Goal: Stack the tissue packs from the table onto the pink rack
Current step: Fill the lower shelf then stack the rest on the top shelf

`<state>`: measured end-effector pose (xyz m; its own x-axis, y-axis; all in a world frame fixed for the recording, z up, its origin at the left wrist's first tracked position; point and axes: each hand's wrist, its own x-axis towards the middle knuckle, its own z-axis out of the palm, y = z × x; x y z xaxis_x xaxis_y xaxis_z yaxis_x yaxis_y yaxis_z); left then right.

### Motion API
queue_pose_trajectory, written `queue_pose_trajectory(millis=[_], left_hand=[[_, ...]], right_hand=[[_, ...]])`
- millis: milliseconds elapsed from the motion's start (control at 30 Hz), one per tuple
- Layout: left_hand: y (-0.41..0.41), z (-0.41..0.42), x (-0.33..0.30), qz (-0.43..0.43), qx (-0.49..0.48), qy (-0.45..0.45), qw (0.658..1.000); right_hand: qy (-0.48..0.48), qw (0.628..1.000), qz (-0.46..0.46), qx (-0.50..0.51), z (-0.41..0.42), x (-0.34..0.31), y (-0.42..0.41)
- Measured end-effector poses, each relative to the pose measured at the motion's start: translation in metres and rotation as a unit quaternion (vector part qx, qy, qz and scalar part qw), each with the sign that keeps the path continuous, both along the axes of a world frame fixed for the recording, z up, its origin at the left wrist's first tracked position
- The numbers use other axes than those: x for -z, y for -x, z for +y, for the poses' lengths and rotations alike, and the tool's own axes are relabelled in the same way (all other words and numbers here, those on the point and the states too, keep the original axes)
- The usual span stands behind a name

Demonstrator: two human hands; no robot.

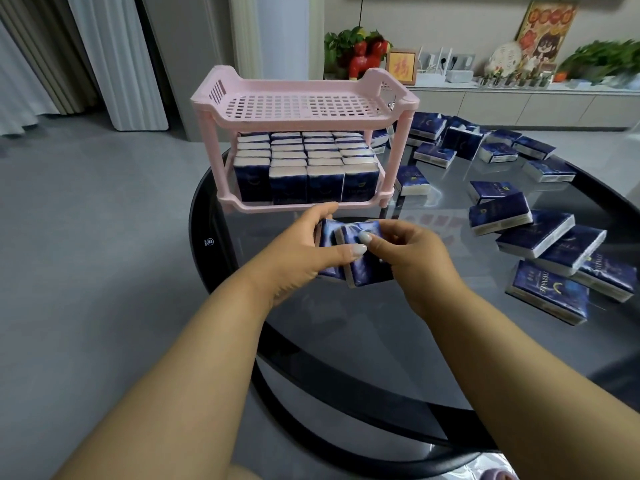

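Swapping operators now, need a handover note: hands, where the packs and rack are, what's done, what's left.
Left hand and right hand together grip a small bundle of tissue packs just in front of the pink rack, above the glass table.
Done: the rack's lower shelf is packed with upright packs in rows.
The top shelf holds nothing yet.
Left: place the held bundle, most likely on the top shelf, then clear the loose packs scattered over the table to the right of and behind the rack.
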<state>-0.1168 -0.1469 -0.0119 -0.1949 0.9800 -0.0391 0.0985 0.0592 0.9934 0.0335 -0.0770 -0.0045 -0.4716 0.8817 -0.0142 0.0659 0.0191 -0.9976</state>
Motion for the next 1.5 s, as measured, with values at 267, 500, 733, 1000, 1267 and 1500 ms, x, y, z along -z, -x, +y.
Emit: queue_pose_trajectory(millis=[267, 500, 733, 1000, 1267, 1500], left_hand=[[0.01, -0.003, 0.001, 0.011, -0.084, -0.095, 0.992], [0.027, -0.012, -0.004, 0.215, -0.113, -0.021, 0.97], [0.023, -0.018, -0.002, 0.198, -0.073, -0.022, 0.977], [0.034, -0.023, -0.002, 0.198, -0.104, -0.033, 0.974], [0.081, -0.036, -0.007, -0.018, -0.333, -0.101, 0.937], [0.087, -0.013, 0.006, -0.136, -0.257, -0.119, 0.949]], right_hand=[[-0.058, 0.996, -0.025, -0.068, 0.002, -0.011, 0.011], [-0.087, 0.986, -0.072, -0.126, -0.005, -0.01, 0.015], [-0.208, 0.946, -0.193, -0.158, 0.002, -0.017, 0.021], [-0.415, 0.796, -0.359, -0.255, 0.018, -0.055, 0.041], [-0.438, 0.813, -0.304, -0.234, 0.022, -0.065, 0.06], [-0.489, 0.837, -0.191, -0.153, 0.02, -0.067, 0.11]])
